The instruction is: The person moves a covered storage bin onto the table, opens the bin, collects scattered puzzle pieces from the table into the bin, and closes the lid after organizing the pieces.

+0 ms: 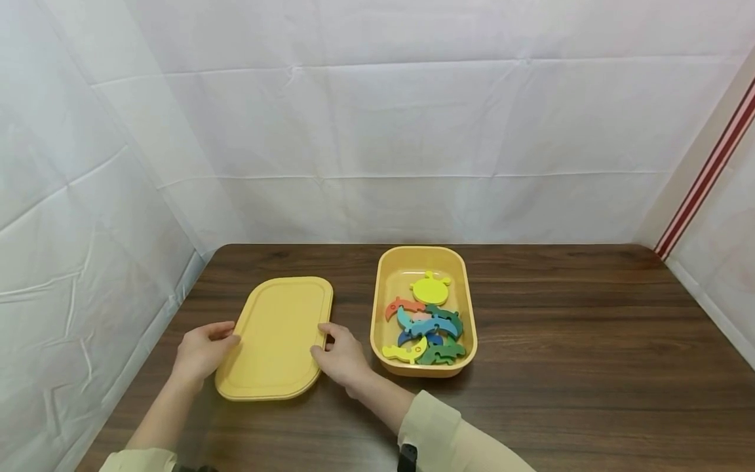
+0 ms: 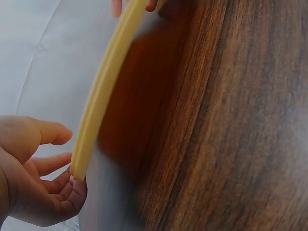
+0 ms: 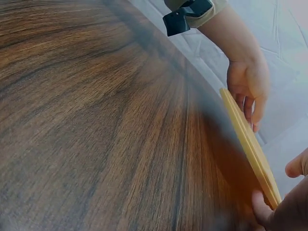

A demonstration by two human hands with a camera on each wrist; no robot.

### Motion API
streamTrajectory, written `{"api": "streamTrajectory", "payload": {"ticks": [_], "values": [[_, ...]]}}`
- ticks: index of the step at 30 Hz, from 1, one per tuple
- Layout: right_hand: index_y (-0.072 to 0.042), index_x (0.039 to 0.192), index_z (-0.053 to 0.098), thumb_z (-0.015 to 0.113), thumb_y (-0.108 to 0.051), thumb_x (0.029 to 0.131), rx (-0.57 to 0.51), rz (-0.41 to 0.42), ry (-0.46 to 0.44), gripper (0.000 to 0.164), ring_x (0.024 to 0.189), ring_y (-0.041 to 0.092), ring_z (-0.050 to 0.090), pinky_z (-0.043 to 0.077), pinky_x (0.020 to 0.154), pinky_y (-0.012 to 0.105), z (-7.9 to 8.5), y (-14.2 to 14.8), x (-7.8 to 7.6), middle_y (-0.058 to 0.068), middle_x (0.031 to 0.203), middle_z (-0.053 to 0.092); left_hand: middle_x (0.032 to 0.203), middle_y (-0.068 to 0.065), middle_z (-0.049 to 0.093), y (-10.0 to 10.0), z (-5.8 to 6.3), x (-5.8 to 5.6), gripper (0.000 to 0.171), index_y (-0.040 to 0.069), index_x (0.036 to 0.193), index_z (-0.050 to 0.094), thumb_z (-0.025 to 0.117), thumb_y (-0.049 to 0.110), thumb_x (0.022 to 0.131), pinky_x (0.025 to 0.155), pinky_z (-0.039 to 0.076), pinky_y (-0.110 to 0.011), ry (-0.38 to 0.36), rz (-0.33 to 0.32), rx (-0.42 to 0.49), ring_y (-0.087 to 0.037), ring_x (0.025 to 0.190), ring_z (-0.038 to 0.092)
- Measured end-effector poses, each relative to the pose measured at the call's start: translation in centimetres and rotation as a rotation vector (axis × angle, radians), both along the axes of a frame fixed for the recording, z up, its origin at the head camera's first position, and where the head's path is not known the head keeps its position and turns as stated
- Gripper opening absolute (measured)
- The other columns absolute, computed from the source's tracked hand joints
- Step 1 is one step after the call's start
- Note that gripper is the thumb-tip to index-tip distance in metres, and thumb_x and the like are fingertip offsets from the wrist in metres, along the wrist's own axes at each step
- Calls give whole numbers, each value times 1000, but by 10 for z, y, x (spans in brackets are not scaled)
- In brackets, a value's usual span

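Note:
Between the two hands is a yellow lid [image 1: 277,334], flat with rounded corners, seen edge-on in both wrist views. It appears slightly raised off the table. At its left edge the left hand [image 1: 203,351] holds it, and in the left wrist view the lower fingers [image 2: 77,192] curl under the rim. The right hand [image 1: 342,357] holds the opposite edge, with a finger [image 3: 261,208] beneath the rim in the right wrist view. Just right of that hand stands an open yellow box [image 1: 383,275], holding several colourful animal-shaped pieces [image 1: 433,324].
All of this is on a dark wood-grain table [image 1: 560,367]. White cloth [image 1: 413,131] hangs behind the table and along its sides, with a red stripe [image 1: 708,170] at the right. Inside the box, a yellow turtle-shaped piece [image 1: 430,290] lies toward the far end.

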State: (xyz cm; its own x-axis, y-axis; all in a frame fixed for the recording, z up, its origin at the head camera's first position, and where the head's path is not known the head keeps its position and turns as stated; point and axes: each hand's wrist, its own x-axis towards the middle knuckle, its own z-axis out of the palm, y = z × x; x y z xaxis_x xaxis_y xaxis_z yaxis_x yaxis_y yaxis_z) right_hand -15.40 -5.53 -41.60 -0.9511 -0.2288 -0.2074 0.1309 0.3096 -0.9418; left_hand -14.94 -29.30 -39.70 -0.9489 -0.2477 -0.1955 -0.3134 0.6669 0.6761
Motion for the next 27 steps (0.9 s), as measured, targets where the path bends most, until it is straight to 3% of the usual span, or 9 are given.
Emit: {"api": "streamTrajectory", "payload": {"ticks": [3,7,12,22,27], "values": [[-8,126,54,60,-7,84,-7,-22,38,42,97,17,56,52,68,22,0,-2,-1,9,133,45,122,-25,55,0,0,0,48,-7,127,50,56,21,88,78,52,-36,4,16,12,-38,110,51],[-8,124,56,57,1,82,2,-46,91,44,83,10,52,46,59,17,-1,-5,-2,7,129,47,121,-24,56,0,-1,1,48,-6,127,51,58,17,85,71,52,-25,12,45,44,-35,108,52],[-7,123,57,53,6,80,18,-44,131,45,79,9,49,44,58,16,-4,-6,-2,8,129,47,120,-24,56,-1,-1,1,49,-6,127,50,60,13,83,62,46,-13,23,81,84,-32,108,51],[-7,123,57,51,8,79,48,-39,186,47,75,7,46,41,58,15,1,-5,-4,8,131,45,123,-25,53,0,10,0,50,-6,129,47,60,11,84,63,49,-14,37,60,83,-30,107,52],[-7,124,56,52,7,79,51,-23,206,48,71,7,45,40,55,15,10,-3,-5,8,131,44,124,-25,52,-1,20,0,53,-5,132,44,60,11,85,64,51,-16,33,40,91,-18,96,56]]}}
